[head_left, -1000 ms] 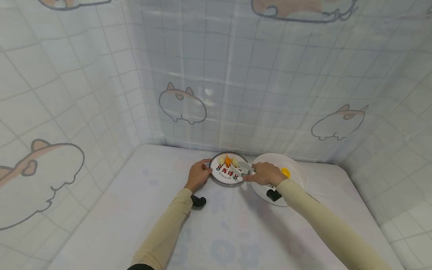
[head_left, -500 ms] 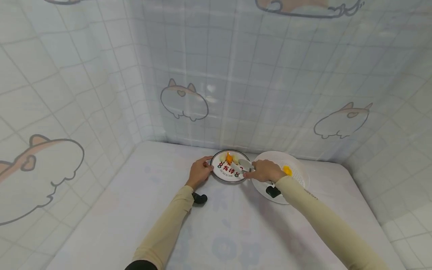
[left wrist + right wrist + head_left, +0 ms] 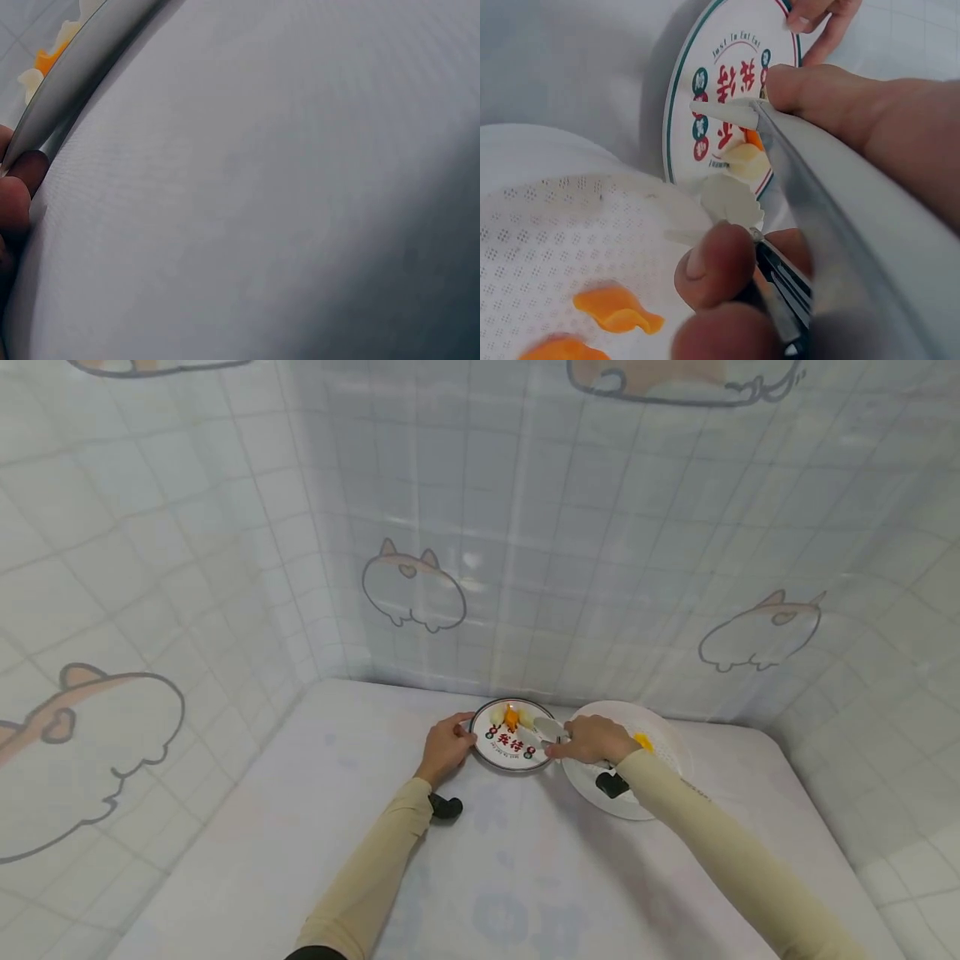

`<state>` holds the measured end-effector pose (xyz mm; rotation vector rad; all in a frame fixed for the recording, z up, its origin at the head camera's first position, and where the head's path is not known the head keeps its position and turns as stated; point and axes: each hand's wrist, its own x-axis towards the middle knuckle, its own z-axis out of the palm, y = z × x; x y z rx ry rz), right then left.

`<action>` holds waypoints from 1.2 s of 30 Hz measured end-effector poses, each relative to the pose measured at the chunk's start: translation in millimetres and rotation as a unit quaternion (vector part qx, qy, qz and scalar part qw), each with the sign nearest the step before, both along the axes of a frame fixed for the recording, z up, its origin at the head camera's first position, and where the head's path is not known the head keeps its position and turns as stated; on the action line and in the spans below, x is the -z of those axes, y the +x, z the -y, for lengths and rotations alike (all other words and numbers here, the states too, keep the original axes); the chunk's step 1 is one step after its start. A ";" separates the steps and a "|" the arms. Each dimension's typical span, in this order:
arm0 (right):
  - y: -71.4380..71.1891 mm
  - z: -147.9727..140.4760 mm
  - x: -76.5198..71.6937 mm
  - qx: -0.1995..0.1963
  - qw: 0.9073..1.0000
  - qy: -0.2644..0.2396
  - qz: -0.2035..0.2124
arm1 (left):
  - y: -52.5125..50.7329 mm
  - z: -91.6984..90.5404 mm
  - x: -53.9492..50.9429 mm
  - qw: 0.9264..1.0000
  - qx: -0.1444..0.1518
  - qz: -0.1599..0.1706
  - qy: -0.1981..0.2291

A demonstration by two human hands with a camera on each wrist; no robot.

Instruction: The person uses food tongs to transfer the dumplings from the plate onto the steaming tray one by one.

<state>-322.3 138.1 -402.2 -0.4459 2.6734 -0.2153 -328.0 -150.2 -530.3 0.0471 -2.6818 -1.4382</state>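
The left hand (image 3: 444, 748) grips the left rim of a round white plate (image 3: 513, 759) with red characters; its fingertips (image 3: 15, 202) show at the rim in the left wrist view. Pale pieces and an orange piece (image 3: 512, 718) lie at the plate's far side. Tongs with whitish tips (image 3: 551, 729) are held by the right hand (image 3: 598, 741), thumb and fingers curled round the metal arms. In the right wrist view the tong tips (image 3: 729, 201) stand apart over the plate's edge, with nothing visible between them.
Right of the plate is a white perforated basket (image 3: 637, 811) holding orange pieces (image 3: 619, 309) and a dark object (image 3: 612, 785), partly under the right arm. The light-coloured table (image 3: 300, 827) meets patterned curtain-like walls (image 3: 525, 568) behind and at both sides. A black thing (image 3: 447, 807) is at the left wrist.
The head view has shifted slightly. Both hands, the plate and the tongs keep nearly the same positions relative to one another.
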 end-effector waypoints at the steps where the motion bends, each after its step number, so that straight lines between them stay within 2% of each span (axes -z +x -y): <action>1: -0.8 -0.9 -0.2 0.000 1.000 0.000 0.000 | -0.1 0.0 1.0 1.000 -0.001 -0.001 0.001; 6: -5.1 -2.9 -0.2 0.005 1.000 -0.006 0.003 | -1.1 -0.7 4.1 1.000 -0.006 0.000 -0.002; 12: -12.3 -2.6 1.0 0.017 1.000 -0.014 0.008 | -4.2 -0.4 0.4 1.000 -0.004 0.007 -0.005; 21: -20.5 4.6 7.4 0.021 1.000 -0.022 0.001 | -6.9 0.9 0.5 1.000 -0.003 -0.002 -0.016; 29: -16.8 8.6 9.7 0.015 1.000 -0.009 -0.016 | -5.7 0.4 2.1 1.000 0.005 0.001 -0.011; 36: -16.5 6.0 7.6 0.008 1.000 -0.008 -0.023 | -6.9 0.7 -0.4 1.000 -0.003 -0.001 -0.014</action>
